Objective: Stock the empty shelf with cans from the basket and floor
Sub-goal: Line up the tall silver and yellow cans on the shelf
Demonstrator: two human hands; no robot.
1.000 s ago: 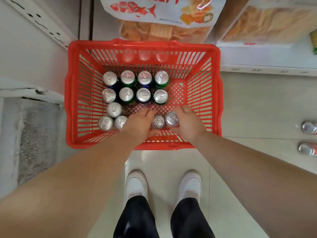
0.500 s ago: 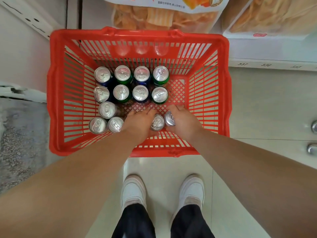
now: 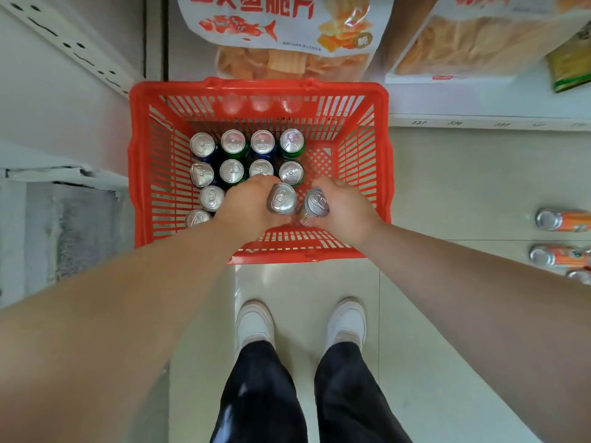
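A red plastic basket sits on the floor in front of my feet, holding several upright cans with silver tops, blue and green sides. My left hand is shut around one can, lifted above the basket floor. My right hand grips another can beside it, tilted slightly. Three orange cans lie on the floor at the right edge.
Large snack bags stand on a low white shelf behind the basket. A white shelf upright runs at the upper left. My white shoes stand on pale floor tiles below the basket.
Both hands closed on their cans and raised them from the basket's near side. The view shifted so the floor cans at the right show more fully.
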